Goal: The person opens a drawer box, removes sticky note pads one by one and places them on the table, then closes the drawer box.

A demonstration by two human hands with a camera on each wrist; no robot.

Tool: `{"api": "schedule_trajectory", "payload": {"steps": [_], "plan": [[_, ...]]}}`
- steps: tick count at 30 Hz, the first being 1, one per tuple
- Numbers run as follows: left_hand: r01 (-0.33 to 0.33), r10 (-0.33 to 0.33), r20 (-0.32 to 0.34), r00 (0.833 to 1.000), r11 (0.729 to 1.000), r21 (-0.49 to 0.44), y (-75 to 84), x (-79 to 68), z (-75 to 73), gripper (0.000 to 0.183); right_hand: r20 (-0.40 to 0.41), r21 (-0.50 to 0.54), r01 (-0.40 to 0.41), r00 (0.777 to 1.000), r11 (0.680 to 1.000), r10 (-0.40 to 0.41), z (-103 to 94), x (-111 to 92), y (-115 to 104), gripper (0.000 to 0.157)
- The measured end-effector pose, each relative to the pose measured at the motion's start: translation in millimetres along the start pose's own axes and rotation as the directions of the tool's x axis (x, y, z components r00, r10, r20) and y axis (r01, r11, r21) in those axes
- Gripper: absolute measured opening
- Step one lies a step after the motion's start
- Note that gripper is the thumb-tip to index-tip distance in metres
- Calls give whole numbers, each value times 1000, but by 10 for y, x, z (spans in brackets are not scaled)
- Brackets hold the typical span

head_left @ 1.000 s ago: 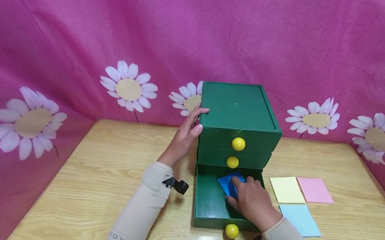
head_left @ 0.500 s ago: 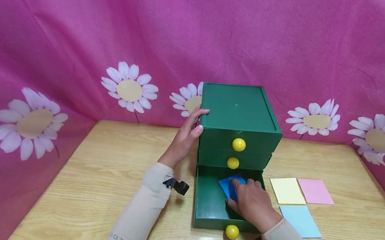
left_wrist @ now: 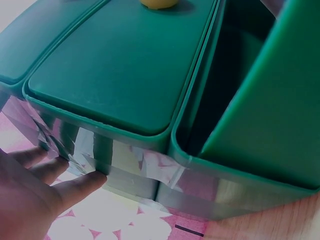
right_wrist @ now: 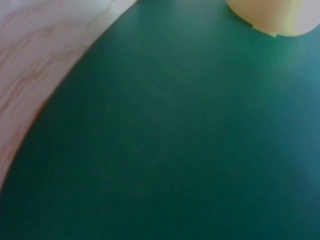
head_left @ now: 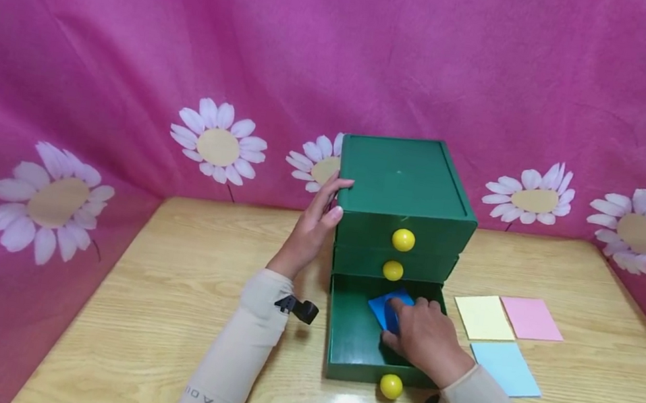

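Note:
A green drawer unit [head_left: 402, 178] with yellow knobs stands on the table, its bottom drawer [head_left: 350, 344] pulled out. My left hand [head_left: 307, 237] rests against the unit's left side, fingers extended, fingertips at the top edge. In the left wrist view, the left hand [left_wrist: 35, 190] has its fingers spread on the taped side wall. Inside the bottom drawer, my right hand [head_left: 431, 335] pinches a blue sticky note pad [head_left: 381, 306] between thumb and fingers; the hand covers part of the pad. Only the green drawer front [right_wrist: 165, 130] and a knob [right_wrist: 277, 12] fill the right wrist view.
To the right of the drawer lie a yellow sticky note pad [head_left: 484, 318], a pink one [head_left: 531, 319] and a light blue one [head_left: 506, 368]. The wooden table [head_left: 176, 291] backs onto a pink flowered cloth [head_left: 319, 44].

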State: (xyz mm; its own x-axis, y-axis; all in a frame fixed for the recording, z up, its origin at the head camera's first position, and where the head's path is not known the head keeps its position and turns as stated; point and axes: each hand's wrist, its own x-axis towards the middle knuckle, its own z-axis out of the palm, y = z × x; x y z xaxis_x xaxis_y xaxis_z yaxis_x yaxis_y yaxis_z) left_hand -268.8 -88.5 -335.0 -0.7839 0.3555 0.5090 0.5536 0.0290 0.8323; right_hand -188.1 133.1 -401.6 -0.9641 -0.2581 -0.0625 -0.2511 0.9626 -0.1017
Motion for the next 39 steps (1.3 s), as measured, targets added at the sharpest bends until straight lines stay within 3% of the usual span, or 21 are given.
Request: {"api": "schedule_trajectory", "payload": {"steps": [13,31,38,39], "plan": [[9,-9,6,1000,1000,7,17,-3,6,53,11,9,-16,1000,1000,16,12,-6,3,55],[20,-20,5,1000,1000,13,28,5,-9,54,-97,72,-25,995,997,32,-14,-4,-6,58],[-17,17,-25,1000,1000,8,-382,83,-6,54,-100,71,-28,994,997,35,-75,-17,-14,60],[-11,11,-20,1000,1000,7,-367,83,-8,54,-103,71,-27,994,997,35,-87,-21,-12,59]]}}
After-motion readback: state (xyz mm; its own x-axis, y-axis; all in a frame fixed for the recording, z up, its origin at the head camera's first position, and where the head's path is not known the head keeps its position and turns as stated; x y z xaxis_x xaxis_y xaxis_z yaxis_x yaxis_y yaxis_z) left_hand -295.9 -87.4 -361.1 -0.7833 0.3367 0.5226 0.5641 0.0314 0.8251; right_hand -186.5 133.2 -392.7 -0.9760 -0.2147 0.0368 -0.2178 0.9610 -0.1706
